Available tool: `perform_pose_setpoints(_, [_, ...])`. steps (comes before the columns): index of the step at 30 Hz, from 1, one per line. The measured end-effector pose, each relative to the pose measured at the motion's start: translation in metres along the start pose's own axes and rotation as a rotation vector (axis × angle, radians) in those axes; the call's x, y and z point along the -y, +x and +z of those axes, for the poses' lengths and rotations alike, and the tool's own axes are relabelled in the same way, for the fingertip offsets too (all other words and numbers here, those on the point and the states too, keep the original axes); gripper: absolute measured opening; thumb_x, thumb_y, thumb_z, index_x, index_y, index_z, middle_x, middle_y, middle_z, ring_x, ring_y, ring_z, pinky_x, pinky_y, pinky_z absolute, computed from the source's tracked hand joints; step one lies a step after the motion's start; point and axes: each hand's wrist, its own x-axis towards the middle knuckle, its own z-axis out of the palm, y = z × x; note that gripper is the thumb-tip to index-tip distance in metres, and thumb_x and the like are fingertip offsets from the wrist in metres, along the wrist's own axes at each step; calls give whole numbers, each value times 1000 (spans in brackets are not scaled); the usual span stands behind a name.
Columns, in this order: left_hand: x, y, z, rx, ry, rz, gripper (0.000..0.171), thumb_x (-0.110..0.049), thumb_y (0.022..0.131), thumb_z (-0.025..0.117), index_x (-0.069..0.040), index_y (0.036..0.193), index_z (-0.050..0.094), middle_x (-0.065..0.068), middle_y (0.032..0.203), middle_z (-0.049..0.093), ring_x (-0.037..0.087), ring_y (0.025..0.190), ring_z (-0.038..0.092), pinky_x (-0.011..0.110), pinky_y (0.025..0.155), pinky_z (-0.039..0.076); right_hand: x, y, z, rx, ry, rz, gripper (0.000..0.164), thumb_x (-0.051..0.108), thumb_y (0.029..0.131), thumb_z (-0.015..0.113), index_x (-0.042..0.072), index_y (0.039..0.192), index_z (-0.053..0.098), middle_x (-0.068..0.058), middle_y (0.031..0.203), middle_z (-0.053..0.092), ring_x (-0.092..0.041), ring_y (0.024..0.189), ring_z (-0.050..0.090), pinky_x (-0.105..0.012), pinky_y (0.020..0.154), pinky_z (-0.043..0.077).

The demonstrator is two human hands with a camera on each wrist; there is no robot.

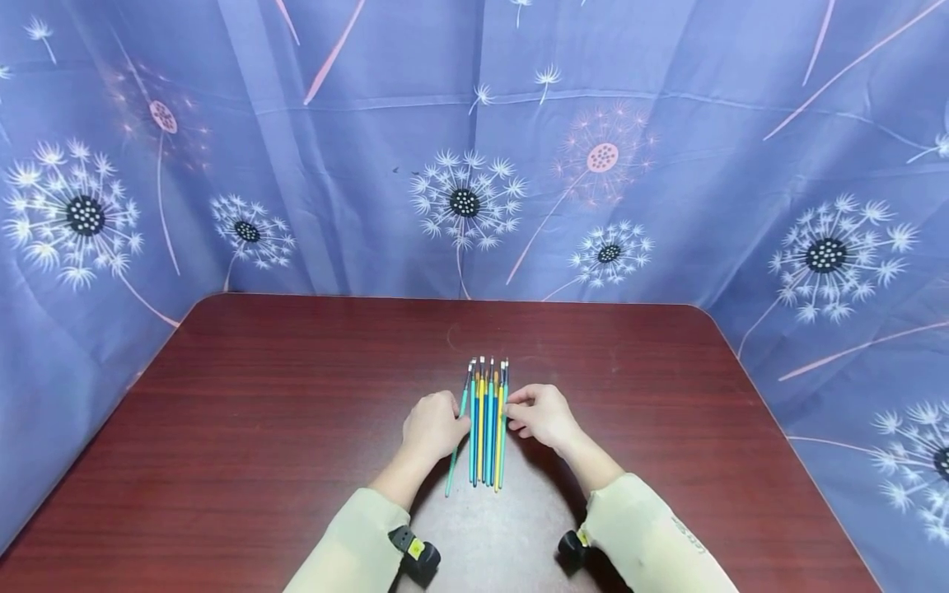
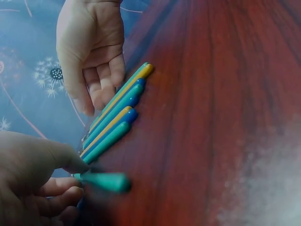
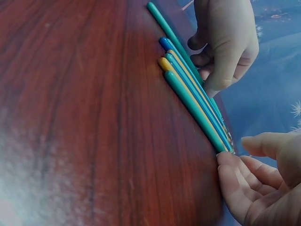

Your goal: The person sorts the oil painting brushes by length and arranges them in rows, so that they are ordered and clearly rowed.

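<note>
A row of several paintbrushes (image 1: 487,436) with green, yellow and blue handles lies side by side on the table, bristles pointing away from me. At its left side, my left hand (image 1: 433,424) pinches a green paintbrush (image 1: 454,465) that slants apart from the row. The left wrist view shows thumb and fingers around this brush (image 2: 107,182), its handle end sticking out. My right hand (image 1: 543,414) is at the row's right edge; in the right wrist view its fingertips (image 3: 225,159) touch the outermost green brush (image 3: 188,103), thumb held away.
The dark red wooden table (image 1: 259,412) extends to both sides and behind the brushes. A blue curtain (image 1: 356,181) with dandelion prints hangs along its far and side edges. Each pale sleeve (image 1: 630,527) has a small black camera (image 1: 571,548) at the wrist.
</note>
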Motion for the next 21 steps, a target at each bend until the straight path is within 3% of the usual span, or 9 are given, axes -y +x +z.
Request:
perform_pose_setpoints(5, [-3,1,-2,-37,66,-5,24,-21,79,63,-12,63,48,1,56,47,19,51,47,33,44,39,1,0,0,1,-11,9,16,8,83,67,-3,94,67,-12,81,71,-18,61,68,-32,53,56])
perform_pose_setpoints(13, [-4,1,-6,-124,168,37,16,-17,78,69,-4,71,62,13,69,66,29,62,65,38,48,50,1,2,1,-12,-9,22,16,8,83,68,-3,94,67,-12,79,71,-17,59,67,-31,52,56])
perform_pose_setpoints(21, [1,2,-7,-102,168,29,15,-14,78,67,-1,77,61,14,73,66,29,67,66,39,53,53,2,0,5,-20,-16,33,15,8,83,67,-2,94,66,-11,79,70,-16,59,66,-31,51,56])
